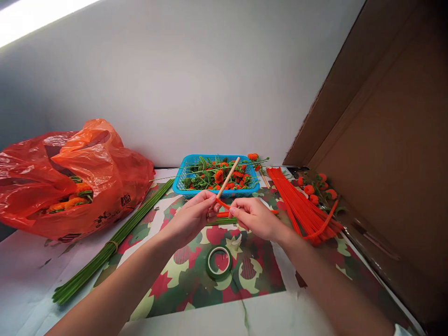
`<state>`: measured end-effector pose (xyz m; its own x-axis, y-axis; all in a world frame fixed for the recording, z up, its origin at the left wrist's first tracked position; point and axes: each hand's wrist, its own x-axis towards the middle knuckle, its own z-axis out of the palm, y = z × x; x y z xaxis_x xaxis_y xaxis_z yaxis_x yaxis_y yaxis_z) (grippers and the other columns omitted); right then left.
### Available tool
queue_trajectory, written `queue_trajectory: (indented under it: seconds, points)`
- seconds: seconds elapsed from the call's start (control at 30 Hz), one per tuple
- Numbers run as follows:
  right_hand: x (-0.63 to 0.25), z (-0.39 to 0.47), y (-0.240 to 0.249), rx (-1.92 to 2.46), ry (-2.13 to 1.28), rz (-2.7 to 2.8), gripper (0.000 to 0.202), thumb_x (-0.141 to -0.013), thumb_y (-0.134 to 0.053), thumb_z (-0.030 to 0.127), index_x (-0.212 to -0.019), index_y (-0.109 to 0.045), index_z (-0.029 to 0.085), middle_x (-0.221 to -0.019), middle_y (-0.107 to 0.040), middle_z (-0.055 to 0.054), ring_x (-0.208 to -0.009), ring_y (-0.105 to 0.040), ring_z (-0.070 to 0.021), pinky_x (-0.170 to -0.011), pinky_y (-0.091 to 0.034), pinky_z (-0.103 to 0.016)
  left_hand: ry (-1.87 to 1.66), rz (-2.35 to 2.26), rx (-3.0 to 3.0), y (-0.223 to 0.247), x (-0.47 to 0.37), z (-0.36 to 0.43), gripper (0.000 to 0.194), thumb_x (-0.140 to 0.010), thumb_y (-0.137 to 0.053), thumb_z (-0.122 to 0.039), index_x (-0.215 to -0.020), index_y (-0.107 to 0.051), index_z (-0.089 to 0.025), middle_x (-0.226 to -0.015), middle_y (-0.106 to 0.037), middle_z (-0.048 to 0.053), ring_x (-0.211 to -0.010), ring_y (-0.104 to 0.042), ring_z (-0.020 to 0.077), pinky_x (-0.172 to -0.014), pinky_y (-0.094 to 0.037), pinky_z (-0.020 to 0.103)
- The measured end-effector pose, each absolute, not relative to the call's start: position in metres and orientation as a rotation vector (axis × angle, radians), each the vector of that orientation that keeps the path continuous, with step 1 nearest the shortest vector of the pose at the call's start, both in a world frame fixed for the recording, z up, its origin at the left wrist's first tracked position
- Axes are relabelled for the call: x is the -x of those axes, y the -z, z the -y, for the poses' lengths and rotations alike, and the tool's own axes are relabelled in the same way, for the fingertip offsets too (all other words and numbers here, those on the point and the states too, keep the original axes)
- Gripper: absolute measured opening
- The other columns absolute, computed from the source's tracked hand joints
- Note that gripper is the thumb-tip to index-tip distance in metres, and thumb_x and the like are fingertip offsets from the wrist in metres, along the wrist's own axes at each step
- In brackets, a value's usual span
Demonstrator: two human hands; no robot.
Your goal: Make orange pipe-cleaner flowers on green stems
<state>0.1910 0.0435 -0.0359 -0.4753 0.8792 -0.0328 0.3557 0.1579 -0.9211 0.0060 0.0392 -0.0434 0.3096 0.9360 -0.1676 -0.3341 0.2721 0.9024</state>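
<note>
Fingers closed, my left hand [196,212] grips a thin wooden stick [229,176] that slants up and to the right. A short stretch of orange pipe cleaner [223,203] runs from the stick to my right hand [255,217], which pinches it between thumb and fingers. Whether it is wound around the stick is hard to make out. Behind and below my hands lie some loose orange and green pipe cleaners [222,221], partly hidden. Nearer to me, a roll of green tape [210,270] rests on the patterned sheet [196,294], its loose end trailing toward the front.
A blue basket [179,187] of orange and green pipe-cleaner pieces stands at the back. Left are a green pipe-cleaner bundle [135,224] and an orange plastic bag [115,177]. Orange pipe cleaners [297,200] and round orange flowers [309,190] lie right, beside a cardboard wall [378,126].
</note>
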Motion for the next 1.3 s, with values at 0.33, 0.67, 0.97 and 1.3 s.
queue_trajectory:
  seconds: [0.33,0.67,0.97,1.3]
  points:
    - [-0.218,-0.061,0.028,1.03,-1.467,2.003,0.026,-0.078,-0.063,0.038,-0.071,-0.069,0.013,-0.055,-0.049,0.003,-0.049,-0.035,-0.0075,-0.045,-0.024,-0.022,-0.606,-0.655,-1.167,0.038,0.01,-0.039,0.02,-0.08,-0.069,-0.029,-0.075,-0.052,-0.019,-0.063,-0.048,-0.004,-0.058,-0.039,0.0098,-0.055,-0.029,0.023]
    - [-0.212,-0.052,0.023,1.115,-1.221,2.148,0.019,-0.078,-0.057,0.025,-0.068,-0.069,0.015,-0.057,-0.052,0.002,-0.052,-0.039,-0.0086,-0.047,-0.03,-0.021,-0.388,-0.767,-1.547,0.031,0.008,-0.035,0.016,-0.087,-0.057,-0.031,-0.077,-0.052,-0.02,-0.071,-0.056,-0.002,-0.066,-0.048,0.0127,-0.059,-0.036,0.024]
    - [-0.197,-0.026,0.018,1.167,-0.682,2.359,0.022,-0.078,-0.051,0.013,-0.057,-0.054,0.017,-0.05,-0.045,0.005,-0.051,-0.037,-0.0074,-0.048,-0.023,-0.022,-0.367,-0.969,-1.748,0.035,0.002,-0.026,0.014,-0.088,-0.048,-0.026,-0.076,-0.045,-0.021,-0.074,-0.056,-0.003,-0.071,-0.054,0.0147,-0.059,-0.039,0.024]
    - [-0.185,-0.016,0.023,1.144,-0.398,2.172,0.026,-0.087,-0.05,0.018,-0.063,-0.059,0.016,-0.055,-0.056,0.001,-0.052,-0.042,-0.0088,-0.053,-0.026,-0.024,-0.893,-1.13,-1.665,0.037,-0.011,-0.025,0.016,-0.088,-0.051,-0.032,-0.078,-0.047,-0.021,-0.072,-0.056,-0.003,-0.067,-0.051,0.0131,-0.06,-0.041,0.025]
